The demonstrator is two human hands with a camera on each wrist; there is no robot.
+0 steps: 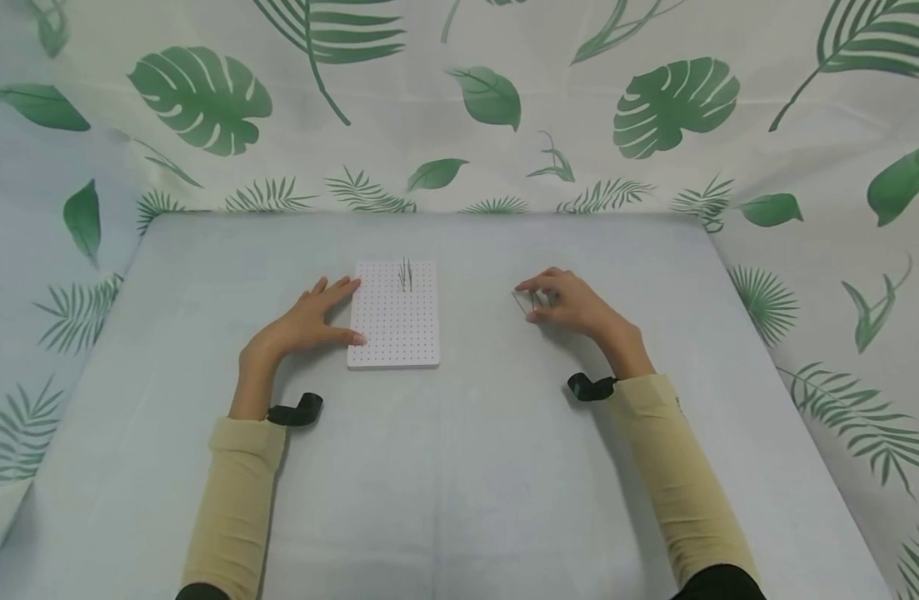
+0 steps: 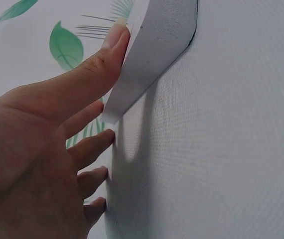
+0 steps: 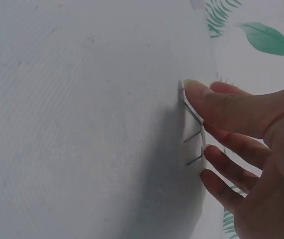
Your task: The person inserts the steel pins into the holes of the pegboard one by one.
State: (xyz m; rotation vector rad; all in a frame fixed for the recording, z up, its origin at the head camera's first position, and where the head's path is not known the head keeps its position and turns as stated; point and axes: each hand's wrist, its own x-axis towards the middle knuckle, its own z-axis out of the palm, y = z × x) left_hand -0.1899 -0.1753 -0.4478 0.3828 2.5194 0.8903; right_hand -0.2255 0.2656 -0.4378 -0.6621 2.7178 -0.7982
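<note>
A white pegboard [image 1: 395,333] with rows of small holes lies flat on the table, and several thin metal pins [image 1: 405,275] stand upright near its far end. My left hand [image 1: 302,323] is spread at the board's left side, thumb resting on its top near the front corner, index fingertip at its edge farther back. To the right of the board, my right hand [image 1: 567,302] reaches down over a few loose thin metal pins [image 3: 194,158]. Its fingertips are at the tabletop, with a visible gap between thumb and index finger; the palm partly hides the pins from above.
A white cloth-like surface covers the table [image 1: 437,475]. Behind it hangs a leaf-patterned backdrop [image 1: 549,92]. A black wrist camera [image 1: 297,410] sits on the left wrist, another black wrist camera [image 1: 590,387] on the right.
</note>
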